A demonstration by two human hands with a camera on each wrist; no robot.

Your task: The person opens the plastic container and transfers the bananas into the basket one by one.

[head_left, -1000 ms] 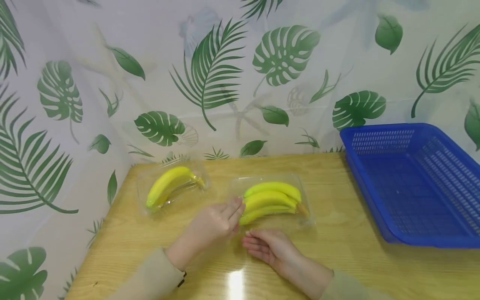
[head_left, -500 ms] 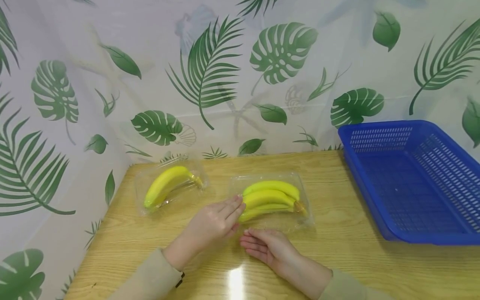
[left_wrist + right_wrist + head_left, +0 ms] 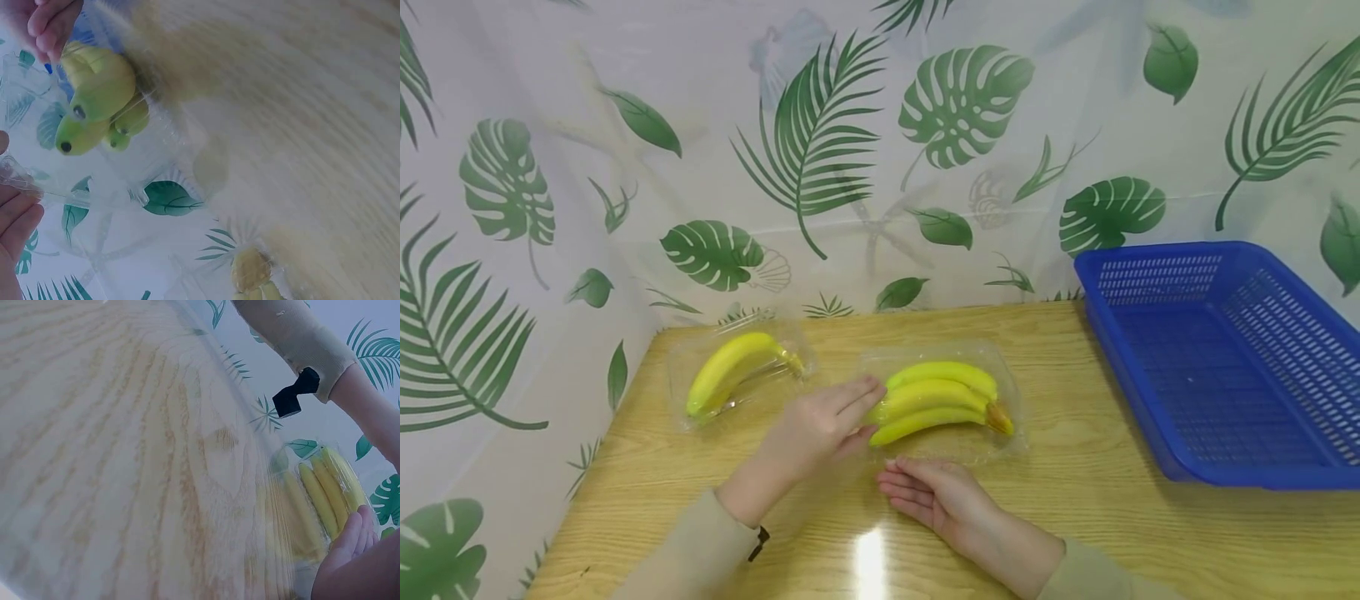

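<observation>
A clear plastic clamshell box point(image 3: 1011, 379) lies mid-table with a bunch of yellow bananas point(image 3: 936, 392) in it. My left hand point(image 3: 808, 429) is at the box's left end. In the left wrist view, the plastic edge passes between its thumb and fingers point(image 3: 22, 219), so it pinches the box there. My right hand point(image 3: 936, 500) lies palm inward at the front edge, fingers loosely extended and fingertips right at the plastic. The right wrist view shows the right hand overlapping the bananas. The right thumb is mostly hidden there.
A second clear box point(image 3: 681, 379) with a yellow banana point(image 3: 733, 371) stands at the back left of the wooden table point(image 3: 1060, 517). A large blue plastic basket point(image 3: 1150, 408) stands at the right. A leaf-patterned cloth point(image 3: 850, 167) hangs behind and to the left.
My left hand has shifted slightly left, and its thumb and fingers are farther apart. The bananas have moved slightly left and show more fully. My right hand stays almost still.
</observation>
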